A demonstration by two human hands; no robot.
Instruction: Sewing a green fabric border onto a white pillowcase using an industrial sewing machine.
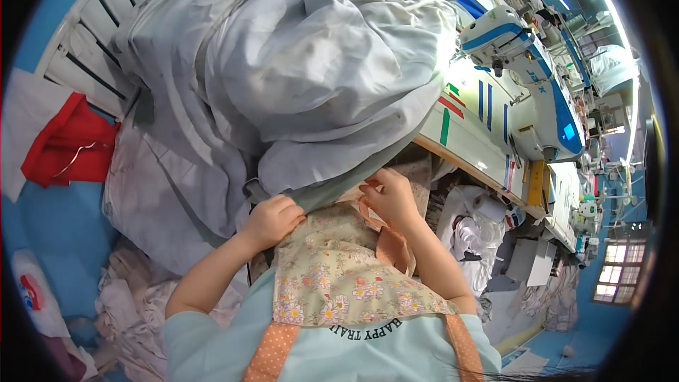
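A big heap of pale grey-blue fabric [311, 64] fills the middle of the view and hangs over the sewing table's edge. My left hand [272, 218] is closed in a fist on the lower edge of this fabric, near a dark grey strip. My right hand [387, 194] pinches the fabric edge a little to the right, close to an orange strap of my flowered apron [332, 269]. Both hands sit just below the heap, in front of my chest.
A white and blue sewing machine [527, 64] stands on the table [470, 138] at the right. A white slatted rack [92, 35] is at the upper left, with a red cloth [67, 145] beside it. Crumpled cloths [134, 297] lie at the lower left.
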